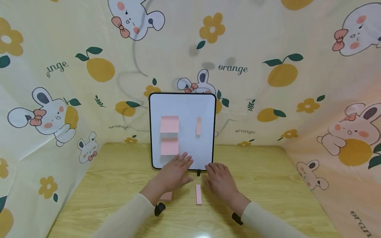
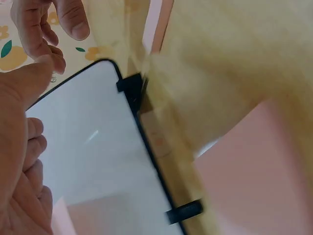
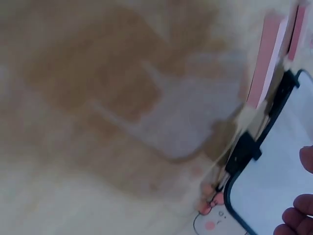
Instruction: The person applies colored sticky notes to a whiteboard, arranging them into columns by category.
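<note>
A white board (image 1: 189, 107) with a thin black frame stands upright on the table, held by small black feet (image 1: 198, 172). Two square pink sticky notes (image 1: 169, 124) are stuck on its left half, one above the other, and a narrow pink strip (image 1: 198, 126) on its right half. My left hand (image 1: 175, 172), fingers extended, is before the board's lower edge, fingertips just under the lower square note. At the bottom right corner my right hand (image 1: 221, 181) has its fingers loosely bent, with nothing in them.
Between the wrists lies a narrow pink pad (image 1: 198, 195) on the wooden table (image 1: 262, 185). A square pink pad (image 1: 166, 196) is partly hidden under the left wrist. Patterned cloth (image 1: 238, 36) encloses the table at the back and sides.
</note>
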Demonstrator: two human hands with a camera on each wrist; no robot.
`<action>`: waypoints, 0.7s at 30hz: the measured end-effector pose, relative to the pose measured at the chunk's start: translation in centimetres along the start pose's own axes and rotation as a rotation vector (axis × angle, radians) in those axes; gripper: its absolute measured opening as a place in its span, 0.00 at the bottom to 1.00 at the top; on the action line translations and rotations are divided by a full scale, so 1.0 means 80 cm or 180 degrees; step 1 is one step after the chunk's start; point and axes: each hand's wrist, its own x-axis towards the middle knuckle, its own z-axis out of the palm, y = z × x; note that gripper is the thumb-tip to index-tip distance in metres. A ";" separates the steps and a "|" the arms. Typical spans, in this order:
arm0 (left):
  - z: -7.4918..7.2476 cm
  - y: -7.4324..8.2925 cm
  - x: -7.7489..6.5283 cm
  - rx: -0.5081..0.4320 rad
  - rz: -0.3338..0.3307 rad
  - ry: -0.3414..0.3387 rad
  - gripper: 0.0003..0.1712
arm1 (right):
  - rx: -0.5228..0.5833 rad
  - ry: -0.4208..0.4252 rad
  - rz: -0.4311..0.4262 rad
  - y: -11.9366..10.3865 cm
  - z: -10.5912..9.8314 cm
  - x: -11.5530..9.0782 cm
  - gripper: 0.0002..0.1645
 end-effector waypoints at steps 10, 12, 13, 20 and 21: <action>0.048 0.021 -0.028 -0.0312 0.0110 -0.0260 0.50 | 0.0362 -0.0324 -0.0183 -0.026 -0.009 -0.043 0.32; 0.055 0.023 -0.030 -0.0318 0.0148 -0.0316 0.52 | 0.0413 -0.0385 -0.0247 -0.029 -0.008 -0.049 0.33; 0.057 0.025 -0.031 -0.0321 0.0155 -0.0335 0.53 | 0.0436 -0.0398 -0.0274 -0.030 -0.008 -0.052 0.33; 0.062 0.030 -0.038 -0.0341 0.0167 -0.0405 0.52 | 0.0383 -0.0297 -0.0458 -0.037 -0.002 -0.056 0.31; 0.063 0.030 -0.039 -0.0374 0.0178 -0.0410 0.53 | 0.0383 -0.0293 -0.0474 -0.038 -0.001 -0.057 0.30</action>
